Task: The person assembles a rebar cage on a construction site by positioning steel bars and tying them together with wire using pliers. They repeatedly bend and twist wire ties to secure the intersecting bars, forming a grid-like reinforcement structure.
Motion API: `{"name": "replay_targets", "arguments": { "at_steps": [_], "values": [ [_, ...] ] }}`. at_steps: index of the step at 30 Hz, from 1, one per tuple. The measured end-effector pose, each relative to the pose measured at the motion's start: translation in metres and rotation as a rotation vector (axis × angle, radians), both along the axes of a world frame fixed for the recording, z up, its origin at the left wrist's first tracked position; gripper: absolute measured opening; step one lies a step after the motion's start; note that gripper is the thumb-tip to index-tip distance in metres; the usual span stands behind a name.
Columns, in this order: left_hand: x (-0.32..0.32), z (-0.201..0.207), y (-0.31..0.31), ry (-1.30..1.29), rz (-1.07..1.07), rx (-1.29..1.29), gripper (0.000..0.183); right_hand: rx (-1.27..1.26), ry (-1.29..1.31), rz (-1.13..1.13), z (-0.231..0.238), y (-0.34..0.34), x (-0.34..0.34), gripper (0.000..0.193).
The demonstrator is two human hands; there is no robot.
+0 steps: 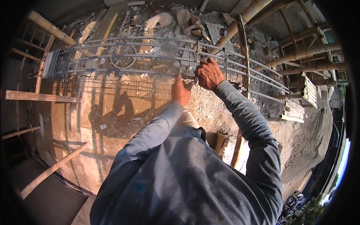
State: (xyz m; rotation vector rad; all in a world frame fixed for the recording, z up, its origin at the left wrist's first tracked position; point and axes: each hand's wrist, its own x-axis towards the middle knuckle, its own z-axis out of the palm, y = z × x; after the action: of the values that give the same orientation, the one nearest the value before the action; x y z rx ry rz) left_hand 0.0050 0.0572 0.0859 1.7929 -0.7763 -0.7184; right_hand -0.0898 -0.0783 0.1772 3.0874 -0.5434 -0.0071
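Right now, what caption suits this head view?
Both hands, left hand and right hand, work at a stirrup on a rebar cage.

A long rebar cage [150, 56] of ribbed grey steel bars lay horizontally across the rubble, running from nine o'clock toward three o'clock. Thin rectangular stirrups [197, 56] stood upright around its bars near the centre, with many more bunched at its nine o'clock end.

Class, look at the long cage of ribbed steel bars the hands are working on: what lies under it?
Under the long cage of ribbed steel bars lie grey concrete rubble, a loop of thin wire and orange-brown ground. The right hand and left hand cover what lies beneath them.
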Motion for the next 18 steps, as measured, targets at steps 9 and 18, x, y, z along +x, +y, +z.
{"name": "replay_targets", "arguments": {
  "at_steps": [9,18],
  "values": [
    [0.013,0.0,-0.003,-0.252,-0.186,0.184,0.03,0.101,-0.345,-0.536,-0.042,0.087,-0.022,0.018],
    [-0.006,0.041,0.015,0.384,-0.207,0.028,0.025,0.031,-0.471,-0.705,-0.104,0.109,-0.023,0.021]
  ]
}}
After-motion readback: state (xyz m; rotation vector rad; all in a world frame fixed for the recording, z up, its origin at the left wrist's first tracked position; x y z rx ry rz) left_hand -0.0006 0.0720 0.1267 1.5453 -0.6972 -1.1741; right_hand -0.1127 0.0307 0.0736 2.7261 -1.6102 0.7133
